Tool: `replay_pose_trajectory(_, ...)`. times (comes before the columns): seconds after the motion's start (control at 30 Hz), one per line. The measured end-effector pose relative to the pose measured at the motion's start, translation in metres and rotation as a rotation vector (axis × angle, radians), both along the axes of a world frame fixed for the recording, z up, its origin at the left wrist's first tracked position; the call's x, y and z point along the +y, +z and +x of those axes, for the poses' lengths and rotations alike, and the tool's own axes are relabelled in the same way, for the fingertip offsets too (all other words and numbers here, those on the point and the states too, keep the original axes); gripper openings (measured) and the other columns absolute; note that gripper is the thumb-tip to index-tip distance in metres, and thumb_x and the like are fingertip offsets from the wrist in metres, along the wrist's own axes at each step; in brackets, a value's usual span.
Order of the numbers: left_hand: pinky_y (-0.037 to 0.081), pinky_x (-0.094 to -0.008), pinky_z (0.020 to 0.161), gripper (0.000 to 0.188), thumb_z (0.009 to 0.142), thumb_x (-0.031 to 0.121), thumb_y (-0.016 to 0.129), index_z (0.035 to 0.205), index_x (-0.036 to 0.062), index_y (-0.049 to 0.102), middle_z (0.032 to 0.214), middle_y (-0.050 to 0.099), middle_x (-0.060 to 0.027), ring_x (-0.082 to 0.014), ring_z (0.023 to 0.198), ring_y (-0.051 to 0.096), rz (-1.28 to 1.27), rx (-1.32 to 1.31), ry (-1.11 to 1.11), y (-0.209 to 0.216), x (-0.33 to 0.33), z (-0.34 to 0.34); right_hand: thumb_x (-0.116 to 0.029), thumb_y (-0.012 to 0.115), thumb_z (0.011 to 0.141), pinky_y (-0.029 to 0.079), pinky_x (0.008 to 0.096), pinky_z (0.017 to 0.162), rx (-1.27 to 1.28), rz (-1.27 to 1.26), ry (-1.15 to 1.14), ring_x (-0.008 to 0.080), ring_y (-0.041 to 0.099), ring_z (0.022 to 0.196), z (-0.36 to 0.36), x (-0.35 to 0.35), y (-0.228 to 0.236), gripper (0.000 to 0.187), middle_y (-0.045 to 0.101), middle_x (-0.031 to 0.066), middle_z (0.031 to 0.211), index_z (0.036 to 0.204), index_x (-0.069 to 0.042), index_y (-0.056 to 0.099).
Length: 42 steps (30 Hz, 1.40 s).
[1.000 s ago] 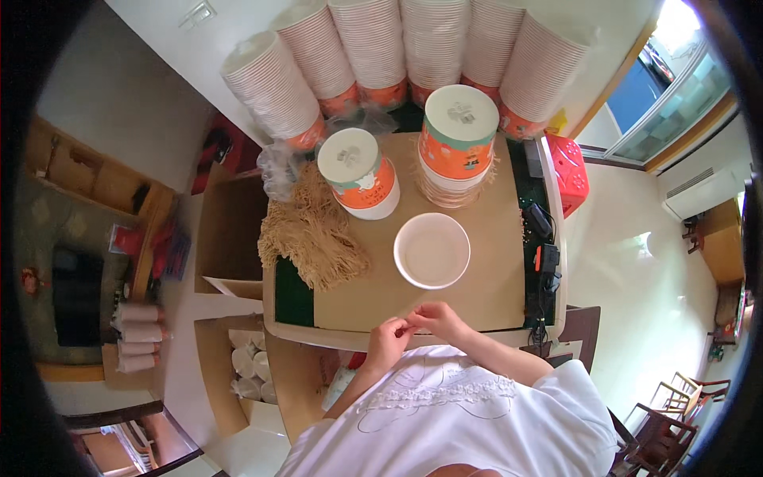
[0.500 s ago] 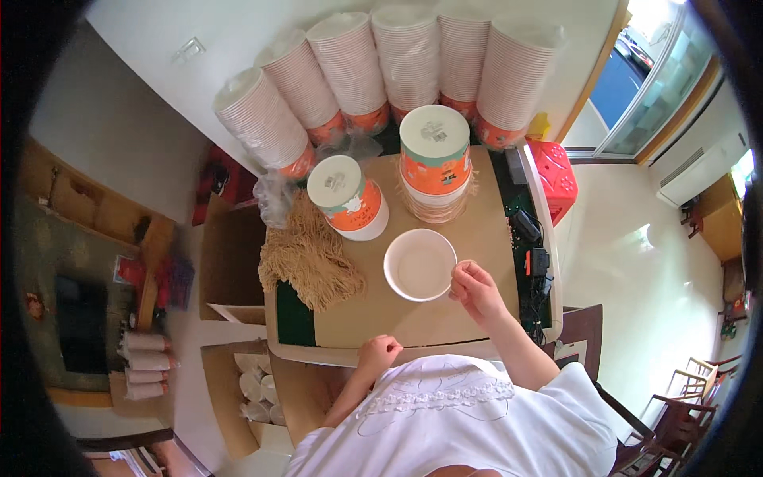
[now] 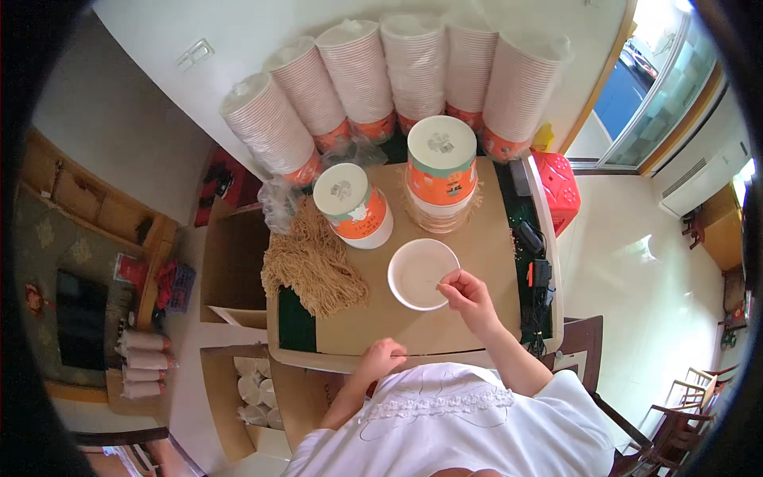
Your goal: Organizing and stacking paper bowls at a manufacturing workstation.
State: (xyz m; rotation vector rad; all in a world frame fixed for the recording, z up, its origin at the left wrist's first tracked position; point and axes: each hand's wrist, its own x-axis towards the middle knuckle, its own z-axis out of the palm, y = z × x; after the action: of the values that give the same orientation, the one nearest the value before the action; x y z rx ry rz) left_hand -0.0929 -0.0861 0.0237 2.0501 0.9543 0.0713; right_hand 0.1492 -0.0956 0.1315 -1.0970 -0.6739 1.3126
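Right hand (image 3: 465, 296): your fingers are pinched together at the right rim of the bowl; you may have a thin bit in them, but I can't tell.
Left hand (image 3: 382, 358): your fingers are curled by the front edge of the surface (image 3: 445, 335); can't tell if they hold anything.
White bowl (image 3: 415, 274): open side up, near the middle of the front edge, not on a stack yet.
Brown strings (image 3: 312, 269): a messy pile toward the left edge, so plenty seem left.
Short stack (image 3: 364, 220): upside down, just beside the strings.
Tall stack (image 3: 445, 184): upside down, nearer the back edge, strings poking out; looks done.
Wrapped stacks (image 3: 413, 71): along the back edge, in plastic, seemingly unused.
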Motion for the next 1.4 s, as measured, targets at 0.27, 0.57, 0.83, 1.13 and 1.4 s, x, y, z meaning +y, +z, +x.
replay_pose_trajectory(0.27,0.046,-0.0213,0.074,0.028,0.075,-0.001,0.061,0.103,0.0027,0.058,0.087,0.059,-0.0025,-0.009,0.08,0.056,-0.363,-0.646,0.379,0.098,0.039,0.064,-0.005,0.057,0.082,0.025,0.0153,0.045,-0.362,0.008,0.041,-0.0011,0.034,0.051,-0.014,-0.007,-0.002,0.004,0.046,-0.0068,0.061,0.08,-0.003,0.055)
replay_pose_trajectory(0.57,0.045,-0.0204,0.071,0.018,0.076,-0.003,0.059,0.094,0.001,0.06,0.083,0.058,-0.0032,-0.0092,0.077,0.055,-0.218,-0.741,0.313,0.102,0.047,0.07,-0.009,0.061,0.078,0.023,0.0206,0.041,-0.501,0.037,0.064,0.0014,0.029,0.046,-0.022,-0.01,-0.012,0.006,0.036,-0.0055,0.049,0.082,-0.005,0.059)
replay_pose_trajectory(0.83,0.041,-0.0195,0.055,0.008,0.082,0.002,0.053,0.074,0.0001,0.053,0.068,0.052,-0.0016,-0.0063,0.061,0.05,-0.126,-0.637,0.398,0.091,0.043,0.072,-0.015,0.063,0.076,0.026,0.0245,0.04,-0.693,-0.046,0.042,0.0051,0.029,0.044,-0.027,-0.005,-0.006,0.01,0.034,-0.0015,0.046,0.083,-0.008,0.061)
replay_pose_trajectory(1.13,0.036,-0.0197,0.049,0.018,0.089,0.013,0.045,0.075,0.0027,0.049,0.062,0.048,0.0004,-0.0049,0.054,0.043,-0.205,-0.661,0.463,0.072,0.045,0.073,-0.007,0.063,0.076,0.02,0.0206,0.041,-0.598,-0.03,-0.021,0.0014,0.025,0.047,-0.036,0.01,-0.022,0.006,0.03,-0.0084,0.05,0.081,-0.007,0.065)
replay_pose_trajectory(1.4,0.039,-0.0188,0.051,0.014,0.088,0.014,0.047,0.078,0.0047,0.05,0.066,0.05,0.0008,-0.0051,0.057,0.047,-0.352,-0.706,0.501,0.053,0.052,0.061,-0.009,0.062,0.076,0.023,0.0221,0.041,-0.628,-0.055,0.03,0.0025,0.029,0.048,-0.038,0.018,-0.034,0.007,0.034,-0.0058,0.05,0.082,-0.006,0.064)
